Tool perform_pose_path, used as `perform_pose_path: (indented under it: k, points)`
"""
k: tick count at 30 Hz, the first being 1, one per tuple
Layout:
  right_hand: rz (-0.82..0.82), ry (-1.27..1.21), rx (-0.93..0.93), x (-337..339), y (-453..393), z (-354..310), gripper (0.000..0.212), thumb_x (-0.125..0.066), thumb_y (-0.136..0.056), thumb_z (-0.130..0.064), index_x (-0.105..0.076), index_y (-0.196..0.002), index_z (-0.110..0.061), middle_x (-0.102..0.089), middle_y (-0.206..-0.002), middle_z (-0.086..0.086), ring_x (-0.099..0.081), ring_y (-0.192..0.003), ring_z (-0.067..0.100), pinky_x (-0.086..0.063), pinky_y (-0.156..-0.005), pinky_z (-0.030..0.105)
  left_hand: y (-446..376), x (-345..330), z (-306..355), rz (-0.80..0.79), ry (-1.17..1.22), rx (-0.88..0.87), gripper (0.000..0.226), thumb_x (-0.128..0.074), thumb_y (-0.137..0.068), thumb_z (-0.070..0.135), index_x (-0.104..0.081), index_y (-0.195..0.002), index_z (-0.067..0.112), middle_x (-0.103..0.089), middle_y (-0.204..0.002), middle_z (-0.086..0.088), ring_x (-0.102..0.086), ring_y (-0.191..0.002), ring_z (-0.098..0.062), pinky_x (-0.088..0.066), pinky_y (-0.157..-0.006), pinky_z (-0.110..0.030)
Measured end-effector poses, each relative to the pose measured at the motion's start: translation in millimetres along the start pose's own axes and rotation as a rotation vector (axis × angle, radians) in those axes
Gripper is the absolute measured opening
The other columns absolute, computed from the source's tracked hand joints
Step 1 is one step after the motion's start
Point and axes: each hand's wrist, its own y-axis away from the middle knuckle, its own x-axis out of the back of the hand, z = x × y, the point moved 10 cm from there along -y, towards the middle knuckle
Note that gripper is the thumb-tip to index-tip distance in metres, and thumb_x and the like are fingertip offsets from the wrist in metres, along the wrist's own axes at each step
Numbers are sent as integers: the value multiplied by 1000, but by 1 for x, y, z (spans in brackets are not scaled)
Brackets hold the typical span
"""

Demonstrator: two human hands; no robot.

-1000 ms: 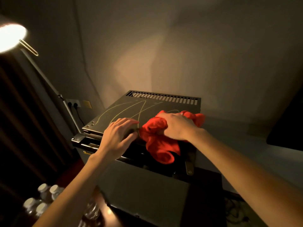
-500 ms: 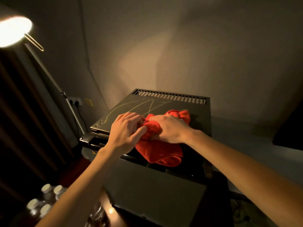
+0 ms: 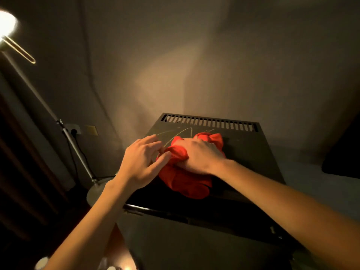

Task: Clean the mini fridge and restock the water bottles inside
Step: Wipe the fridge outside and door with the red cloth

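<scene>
A dark mini fridge (image 3: 251,152) stands against the wall, its top scratched and vented along the back edge. A bunched red cloth (image 3: 185,180) lies on that top. My right hand (image 3: 198,154) is closed on the cloth and presses it down. My left hand (image 3: 142,162) rests just left of it, fingers spread, with the fingertips touching the cloth's left edge. The fridge door (image 3: 194,248) hangs ajar below my arms. White bottle caps (image 3: 41,263) show blurred at the bottom left corner.
A floor lamp (image 3: 76,141) leans at the left, its lit head at the top left and its round base (image 3: 97,190) on the floor beside the fridge. A wall socket (image 3: 74,129) with a cord sits behind it. A dark surface lies at the right.
My view has moved closer and to the right over the fridge. Both hands and the red cloth have shifted toward the back of the fridge top, and my left hand has closed in on the cloth.
</scene>
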Motion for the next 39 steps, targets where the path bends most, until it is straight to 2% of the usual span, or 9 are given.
perform_pose_path:
  k: [9, 11, 14, 18, 21, 26, 29, 34, 39]
  points:
    - [54, 38, -388, 24, -37, 84, 42, -65, -80, -47, -56, -118, -32, -65, -122, 5, -60, -113, 29, -46, -85, 31, 3, -7, -17, -146, -80, -36, 44, -41, -85, 56, -65, -107, 26, -65, -101, 8, -59, -97, -16, -46, -82, -35]
    - [53, 30, -397, 20, -46, 71, 39, -65, -84, -38, -58, -120, -22, -62, -125, 9, -56, -117, 29, -40, -83, 29, 3, -10, -17, -166, -74, -43, 42, -43, -85, 55, -64, -111, 28, -66, -107, 9, -60, -103, -16, -47, -86, -37]
    - [56, 43, -288, 7, -54, 37, 47, -64, -83, -42, -53, -127, -28, -60, -131, 9, -55, -121, 29, -42, -92, 34, -6, -13, -19, -165, -66, -49, 43, -46, -84, 53, -62, -117, 31, -65, -115, 11, -59, -107, -15, -47, -88, -35]
    - [-34, -2, -147, -1, -50, 33, 60, -63, -78, -53, -40, -132, -41, -61, -132, 3, -58, -118, 30, -46, -94, 39, -19, -9, -20, -102, -75, -48, 32, -47, -85, 48, -63, -107, 32, -61, -93, 9, -58, -92, -18, -45, -75, -33]
    - [-22, 65, -256, 12, -49, 71, 74, -67, -73, -58, -30, -136, -47, -61, -131, 8, -59, -119, 30, -48, -95, 39, -19, -11, -23, -98, -107, -38, 33, -48, -85, 46, -65, -108, 30, -65, -96, 8, -61, -94, -19, -46, -74, -33]
    - [46, 86, -438, 3, -79, 87, 55, -62, -83, -51, -45, -130, -31, -55, -134, 14, -54, -122, 36, -45, -95, 40, -13, -2, -48, -58, -114, 58, 29, -53, -84, 43, -68, -105, 29, -68, -100, 9, -63, -95, -18, -48, -76, -31]
    - [3, 9, -317, -19, -110, 39, 54, -64, -82, -52, -52, -129, -28, -54, -134, 13, -50, -125, 34, -41, -99, 40, -11, 12, -64, 24, -92, 133, 36, -46, -86, 49, -67, -106, 27, -68, -104, 7, -64, -99, -19, -50, -77, -33]
    - [-73, -27, 72, -40, -97, -65, 52, -61, -80, -54, -52, -128, -36, -60, -131, 3, -57, -119, 32, -51, -90, 45, -9, 35, -81, 182, -46, 184, 26, -51, -91, 43, -67, -100, 24, -63, -100, 7, -60, -98, -19, -49, -78, -34]
    - [-67, 32, 66, -24, -87, -36, 56, -58, -77, -65, -45, -129, -47, -66, -121, 1, -60, -114, 32, -48, -90, 44, -10, 29, -81, 131, -27, 199, 26, -50, -88, 44, -66, -99, 28, -65, -100, 11, -63, -99, -16, -50, -76, -33]
